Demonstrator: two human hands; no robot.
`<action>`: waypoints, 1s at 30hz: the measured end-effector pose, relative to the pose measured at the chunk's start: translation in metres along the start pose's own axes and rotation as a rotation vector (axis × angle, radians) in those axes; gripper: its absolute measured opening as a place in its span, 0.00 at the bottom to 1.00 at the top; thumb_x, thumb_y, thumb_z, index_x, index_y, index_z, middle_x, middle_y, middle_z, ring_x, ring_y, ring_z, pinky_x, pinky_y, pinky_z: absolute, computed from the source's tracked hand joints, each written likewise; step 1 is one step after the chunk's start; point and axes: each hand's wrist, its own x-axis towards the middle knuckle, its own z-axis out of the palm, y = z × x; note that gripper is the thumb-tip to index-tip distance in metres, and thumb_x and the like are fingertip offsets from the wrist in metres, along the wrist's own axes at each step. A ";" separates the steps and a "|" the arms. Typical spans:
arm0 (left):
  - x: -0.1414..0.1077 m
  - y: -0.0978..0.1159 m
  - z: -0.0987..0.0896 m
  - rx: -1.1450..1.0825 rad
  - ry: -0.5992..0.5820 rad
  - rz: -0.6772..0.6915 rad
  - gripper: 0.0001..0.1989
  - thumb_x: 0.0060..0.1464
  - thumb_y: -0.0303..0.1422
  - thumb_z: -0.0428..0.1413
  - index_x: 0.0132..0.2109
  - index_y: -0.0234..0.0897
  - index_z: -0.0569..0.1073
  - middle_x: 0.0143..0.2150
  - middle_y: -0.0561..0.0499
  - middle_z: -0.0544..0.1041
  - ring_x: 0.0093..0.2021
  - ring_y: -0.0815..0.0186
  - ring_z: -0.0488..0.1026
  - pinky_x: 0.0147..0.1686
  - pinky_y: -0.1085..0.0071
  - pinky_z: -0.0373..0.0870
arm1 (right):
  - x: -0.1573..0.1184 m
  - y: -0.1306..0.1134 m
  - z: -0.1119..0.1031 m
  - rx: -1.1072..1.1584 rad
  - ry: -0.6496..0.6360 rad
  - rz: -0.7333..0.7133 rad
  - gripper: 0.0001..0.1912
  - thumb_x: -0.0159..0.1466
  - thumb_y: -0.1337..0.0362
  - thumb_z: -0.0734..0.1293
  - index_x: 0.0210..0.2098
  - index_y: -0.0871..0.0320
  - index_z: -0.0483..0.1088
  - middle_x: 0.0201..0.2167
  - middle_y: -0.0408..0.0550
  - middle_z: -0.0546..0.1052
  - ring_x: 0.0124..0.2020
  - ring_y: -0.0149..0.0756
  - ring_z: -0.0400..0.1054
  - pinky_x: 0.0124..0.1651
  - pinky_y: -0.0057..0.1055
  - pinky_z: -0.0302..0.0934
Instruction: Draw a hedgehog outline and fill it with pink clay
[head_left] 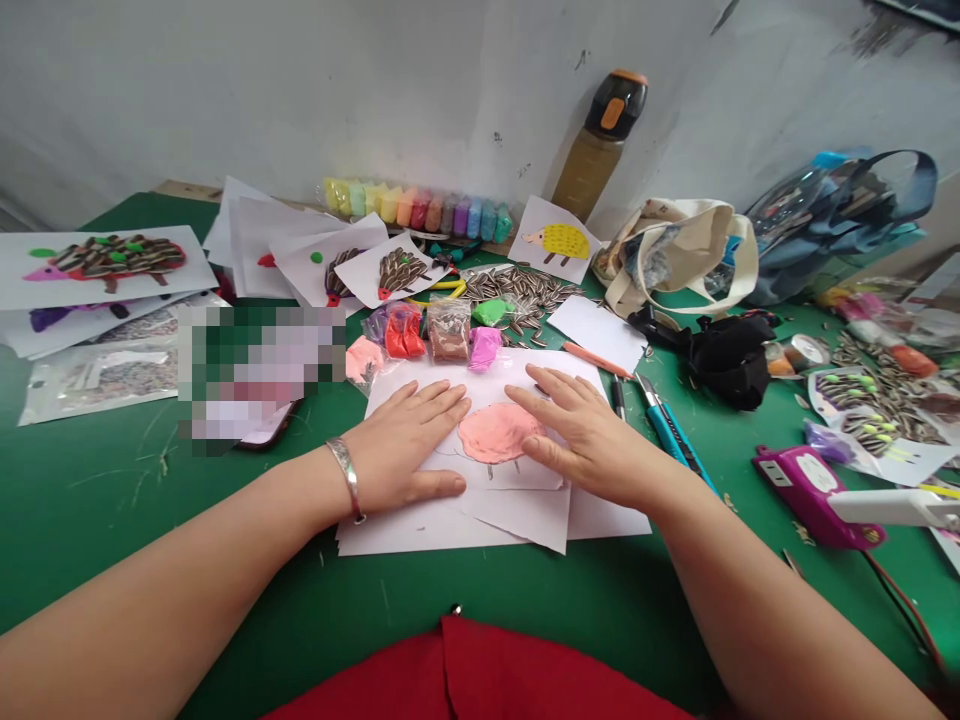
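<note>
A flat, pink clay shape (491, 432) fills the body of a drawn animal on a white paper sheet (517, 508). Short pencilled legs show under the clay. My left hand (412, 440), with a silver bracelet at the wrist, lies flat on the paper left of the clay, fingers stretched out. At the clay's right edge is my right hand (581, 430), its fingers spread and its thumb over the pink clay. Neither hand holds anything. More white sheets lie underneath.
Behind the paper are bags of coloured clay (450, 335) and a heap of sunflower seeds (517, 295). A blue utility knife (675, 430) lies to the right, near a purple device (814, 490). Finished seed pictures (112, 262) are at left; a bottle (600, 140) stands against the wall.
</note>
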 end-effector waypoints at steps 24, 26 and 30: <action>0.001 -0.001 0.003 0.022 0.013 0.004 0.43 0.57 0.55 0.47 0.69 0.32 0.48 0.71 0.42 0.44 0.70 0.52 0.40 0.66 0.53 0.35 | -0.045 -0.002 0.032 -0.047 0.033 -0.113 0.26 0.68 0.47 0.55 0.63 0.43 0.59 0.71 0.50 0.45 0.70 0.53 0.35 0.65 0.63 0.37; 0.001 -0.001 0.004 0.022 0.012 0.002 0.43 0.57 0.55 0.47 0.69 0.32 0.48 0.71 0.42 0.44 0.70 0.53 0.40 0.66 0.53 0.35 | -0.046 0.000 0.031 -0.019 0.063 -0.096 0.26 0.69 0.48 0.54 0.64 0.43 0.56 0.71 0.50 0.41 0.70 0.52 0.36 0.65 0.62 0.36; 0.002 -0.001 0.005 0.023 0.027 0.006 0.43 0.57 0.56 0.47 0.69 0.32 0.49 0.71 0.42 0.44 0.70 0.53 0.40 0.66 0.54 0.34 | -0.047 0.005 0.033 -0.057 0.084 -0.080 0.25 0.69 0.48 0.55 0.64 0.41 0.57 0.71 0.49 0.41 0.70 0.53 0.36 0.64 0.64 0.34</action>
